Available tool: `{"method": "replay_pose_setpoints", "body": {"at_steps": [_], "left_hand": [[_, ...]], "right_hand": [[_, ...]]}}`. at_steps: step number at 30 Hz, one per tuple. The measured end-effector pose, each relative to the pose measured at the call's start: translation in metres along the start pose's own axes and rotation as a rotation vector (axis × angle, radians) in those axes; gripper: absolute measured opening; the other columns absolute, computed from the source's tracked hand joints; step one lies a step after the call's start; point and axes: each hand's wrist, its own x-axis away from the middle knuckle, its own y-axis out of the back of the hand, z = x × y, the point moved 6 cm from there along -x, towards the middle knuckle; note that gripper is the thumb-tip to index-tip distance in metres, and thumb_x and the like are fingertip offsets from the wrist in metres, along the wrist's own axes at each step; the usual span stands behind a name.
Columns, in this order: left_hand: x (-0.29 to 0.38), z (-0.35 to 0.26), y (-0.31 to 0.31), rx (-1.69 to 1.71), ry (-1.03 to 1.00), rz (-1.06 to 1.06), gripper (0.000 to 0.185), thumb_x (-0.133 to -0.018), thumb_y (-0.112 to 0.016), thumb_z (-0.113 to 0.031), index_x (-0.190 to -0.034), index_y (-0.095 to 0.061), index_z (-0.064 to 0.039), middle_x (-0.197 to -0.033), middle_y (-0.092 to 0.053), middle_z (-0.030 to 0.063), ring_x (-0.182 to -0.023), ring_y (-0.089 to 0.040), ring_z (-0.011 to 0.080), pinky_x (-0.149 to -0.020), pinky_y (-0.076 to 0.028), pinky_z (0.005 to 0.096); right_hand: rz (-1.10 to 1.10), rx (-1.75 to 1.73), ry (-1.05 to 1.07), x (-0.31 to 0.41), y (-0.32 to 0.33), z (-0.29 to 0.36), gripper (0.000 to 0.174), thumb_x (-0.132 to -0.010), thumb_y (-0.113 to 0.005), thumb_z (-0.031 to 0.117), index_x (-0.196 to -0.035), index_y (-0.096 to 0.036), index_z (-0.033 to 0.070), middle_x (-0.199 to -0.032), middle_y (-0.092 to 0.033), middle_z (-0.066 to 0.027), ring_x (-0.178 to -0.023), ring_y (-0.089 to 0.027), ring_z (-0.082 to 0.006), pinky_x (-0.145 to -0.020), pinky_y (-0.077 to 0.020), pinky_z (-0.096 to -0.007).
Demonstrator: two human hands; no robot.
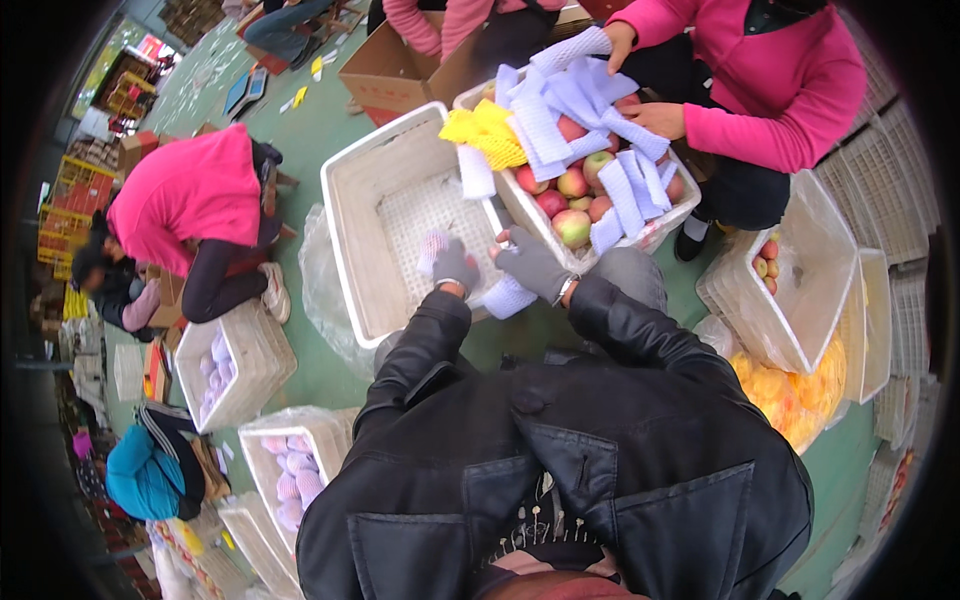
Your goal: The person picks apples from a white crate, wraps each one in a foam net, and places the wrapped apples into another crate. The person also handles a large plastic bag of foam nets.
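Note:
My left hand (455,268), in a grey glove, is over the near side of a white plastic crate (346,247), beside an apple in a foam net sleeve (433,252); whether it grips that apple is unclear. My right hand (531,262), also gloved, is at the near corner of the neighbouring crate, its fingers bent; what lies between them cannot be told. A pale foam net sleeve (510,296) lies just below it. The neighbouring crate holds red and green apples (571,227), with white foam net sleeves (544,135) and yellow ones (484,133) on top.
A co-worker in a pink top (780,97) reaches into the apple crate from the far right. Another crate (802,300) with a few apples stands right. Crates of sleeved apples (298,472) stand at lower left. An open cardboard box (390,79) is beyond, near other seated people.

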Motion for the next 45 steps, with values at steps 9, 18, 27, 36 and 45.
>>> {"method": "replay_pose_setpoints", "body": {"at_steps": [9, 18, 27, 36, 45], "left_hand": [[-0.001, -0.008, 0.005, 0.120, -0.128, 0.197, 0.050, -0.076, -0.068, -0.037, -0.114, -0.061, -0.005, -0.102, -0.067, 0.0165, -0.098, -0.063, 0.0296, -0.082, -0.051, 0.0372], [0.067, -0.076, 0.099, 1.339, -0.130, 0.219, 0.024, -0.088, -0.061, -0.012, -0.108, -0.058, 0.000, -0.092, -0.061, 0.0073, -0.078, -0.060, 0.0162, -0.066, -0.053, 0.0317], [0.095, -0.091, 0.088, 0.893, -0.314, 0.017, 0.013, -0.085, -0.067, -0.011, -0.090, -0.058, -0.004, -0.088, -0.064, 0.0047, -0.076, -0.058, 0.0121, -0.068, -0.049, 0.0263], [0.100, -0.092, 0.081, 1.893, 0.011, 0.272, 0.015, -0.089, -0.054, -0.020, -0.091, -0.056, -0.005, -0.089, -0.059, 0.0065, -0.076, -0.058, 0.0186, -0.069, -0.046, 0.0316], [0.143, -0.123, 0.090, 1.496, -0.381, 0.739, 0.050, -0.078, -0.068, -0.034, -0.114, -0.054, -0.003, -0.102, -0.062, 0.0129, -0.090, -0.061, 0.0255, -0.075, -0.050, 0.0350]], "right_hand": [[-0.239, -1.267, -0.357, 0.004, 0.045, -0.048, 0.027, -0.095, -0.049, 0.032, -0.103, -0.052, 0.007, -0.098, -0.061, -0.0109, -0.088, -0.060, -0.0231, -0.082, -0.0500, -0.0376], [0.061, -1.116, -0.050, 0.015, 0.027, 0.025, 0.038, -0.099, -0.041, 0.040, -0.111, -0.052, 0.005, -0.099, -0.056, -0.0059, -0.096, -0.056, -0.0167, -0.084, -0.0482, -0.0314], [0.175, -0.404, -0.087, 0.041, 0.008, 0.034, 0.032, -0.093, -0.056, 0.027, -0.110, -0.058, 0.000, -0.096, -0.060, -0.0022, -0.088, -0.055, -0.0087, -0.081, -0.0465, -0.0234], [0.031, -0.511, -0.027, 0.028, 0.013, 0.010, 0.028, -0.092, -0.056, 0.027, -0.091, -0.058, 0.000, -0.084, -0.059, -0.0027, -0.074, -0.051, -0.0110, -0.068, -0.0435, -0.0292], [-0.141, -0.043, 0.090, 0.036, 0.025, 0.008, 0.024, -0.096, -0.051, 0.027, -0.098, -0.055, 0.003, -0.083, -0.054, 0.0008, -0.077, -0.050, -0.0114, -0.069, -0.0421, -0.0273]]}}
